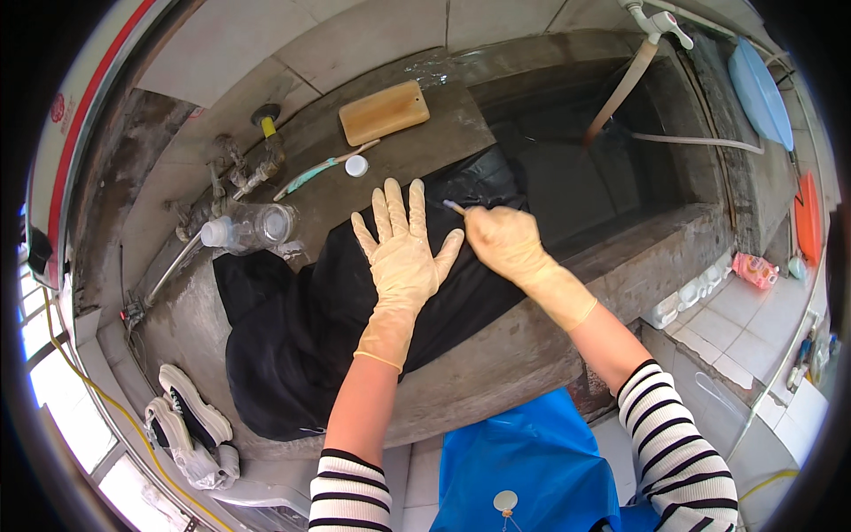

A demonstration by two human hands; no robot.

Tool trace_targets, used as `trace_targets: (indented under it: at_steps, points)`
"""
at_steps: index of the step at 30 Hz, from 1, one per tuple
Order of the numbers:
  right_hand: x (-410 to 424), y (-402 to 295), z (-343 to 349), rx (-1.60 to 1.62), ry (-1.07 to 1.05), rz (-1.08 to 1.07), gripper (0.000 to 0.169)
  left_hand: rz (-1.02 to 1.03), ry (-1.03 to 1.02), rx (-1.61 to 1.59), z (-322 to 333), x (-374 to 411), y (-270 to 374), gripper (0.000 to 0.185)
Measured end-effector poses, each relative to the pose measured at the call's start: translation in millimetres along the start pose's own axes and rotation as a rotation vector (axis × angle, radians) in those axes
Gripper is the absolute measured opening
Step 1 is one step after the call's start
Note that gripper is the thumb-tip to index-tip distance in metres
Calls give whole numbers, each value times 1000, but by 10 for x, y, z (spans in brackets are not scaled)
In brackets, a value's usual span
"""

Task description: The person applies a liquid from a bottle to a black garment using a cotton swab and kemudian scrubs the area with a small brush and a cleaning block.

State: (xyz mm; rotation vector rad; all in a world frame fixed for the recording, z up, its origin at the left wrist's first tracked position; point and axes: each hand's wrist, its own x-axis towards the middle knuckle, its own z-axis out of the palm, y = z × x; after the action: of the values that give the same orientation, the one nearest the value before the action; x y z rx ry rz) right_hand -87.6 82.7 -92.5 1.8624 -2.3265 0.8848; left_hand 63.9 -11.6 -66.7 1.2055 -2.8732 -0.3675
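Note:
Black fabric (292, 332), seemingly a garment, lies across the concrete ledge of a wash basin. Its far right end looks wet and shiny and reaches the basin's edge. My left hand (402, 266), in a pale latex glove, rests flat on the cloth with fingers spread, holding nothing. To its right, my gloved right hand (505, 243) is closed around a thin stick-like tool (454, 207). The tool's pale tip is at the cloth's wet part; most of the tool is hidden in my fist, so its kind cannot be told.
Beyond the cloth are a wooden washboard or block (385, 113), a toothbrush-like stick (319, 174), a white cap (356, 165) and a transparent bottle (249, 226). Dark water fills the basin (678, 229) under a tap (658, 26) with a hose. Shoes (193, 412) stand at left.

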Motion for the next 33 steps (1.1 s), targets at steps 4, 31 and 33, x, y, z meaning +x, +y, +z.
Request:
trace_targets:
  at_steps: [4,31,33]
  points:
    - [-3,-5,10,37,7,11,18,6,-1,7,-5,22,7,92]
    - [191,110,-342,150,-32,177,12,345,-127,-61,-100,218,-31,55]
    - [185,79,-310,131,-138,63,10,344,-181,-41,-126,226,-28,54]
